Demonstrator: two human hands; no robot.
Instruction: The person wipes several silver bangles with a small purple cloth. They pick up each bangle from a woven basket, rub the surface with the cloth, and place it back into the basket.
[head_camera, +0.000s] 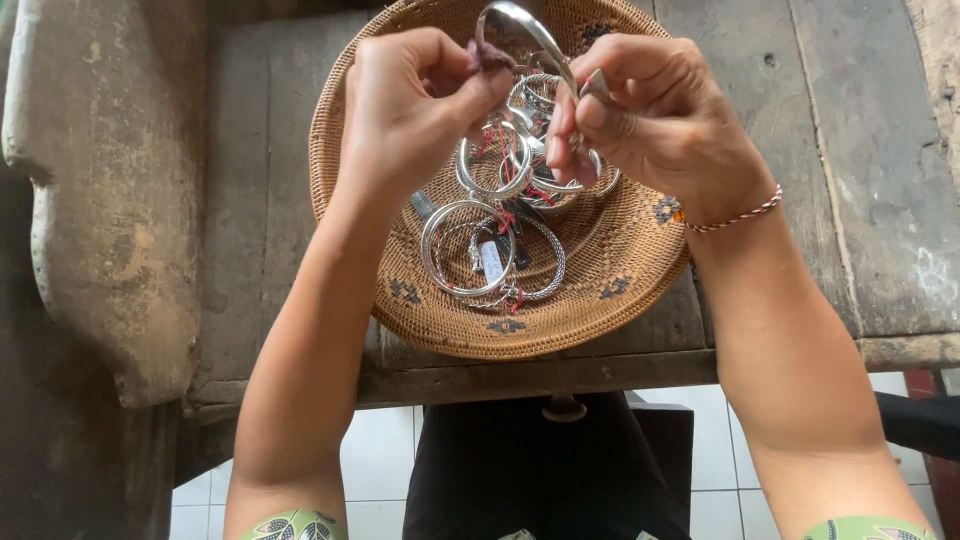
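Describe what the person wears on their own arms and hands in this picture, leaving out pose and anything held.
Both forearms are bare. The right hand has a thin red-and-white twisted cord bracelet at the wrist, with a small bead at one end. The left hand shows no bracelet or ring. At the bottom edge, green patterned sleeves cover both upper arms.

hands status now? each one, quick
Left hand: closed, pinching a small purple cloth.
Right hand: closed, holding a silver bangle over the woven basket.
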